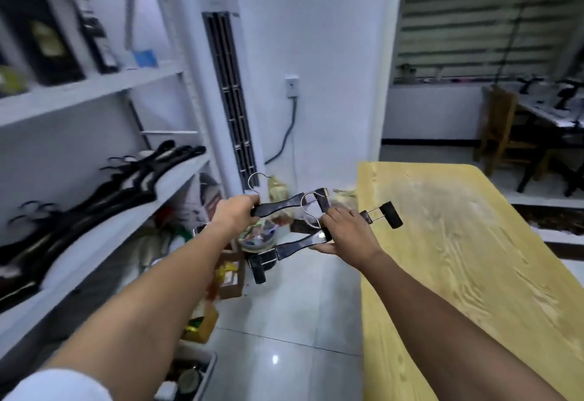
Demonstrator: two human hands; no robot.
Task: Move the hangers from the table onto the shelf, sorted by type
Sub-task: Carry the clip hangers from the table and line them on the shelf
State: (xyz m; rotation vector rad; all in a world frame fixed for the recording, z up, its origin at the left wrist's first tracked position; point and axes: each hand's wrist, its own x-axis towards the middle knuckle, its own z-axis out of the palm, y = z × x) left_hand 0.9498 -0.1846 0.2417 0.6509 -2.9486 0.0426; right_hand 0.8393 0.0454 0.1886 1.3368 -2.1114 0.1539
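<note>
My left hand [235, 214] grips a black clip hanger [286, 206] with a metal hook, held in the air between the shelf and the table. My right hand [347, 231] holds a second black clip hanger [297, 247], whose clip ends stick out at the lower left and at the right over the table's corner. Both hangers hang above the floor, to the left of the yellow wooden table [467, 258]. On the white shelf [104, 236] at the left lies a pile of several black hangers [94, 201].
A tall white air conditioner [221, 84] stands ahead beside the shelf. Boxes, bags and other clutter [227, 274] lie on the floor under my hands. Dark boxes [44, 37] stand on the upper shelf. A wooden chair and a desk [505, 135] are at the far right.
</note>
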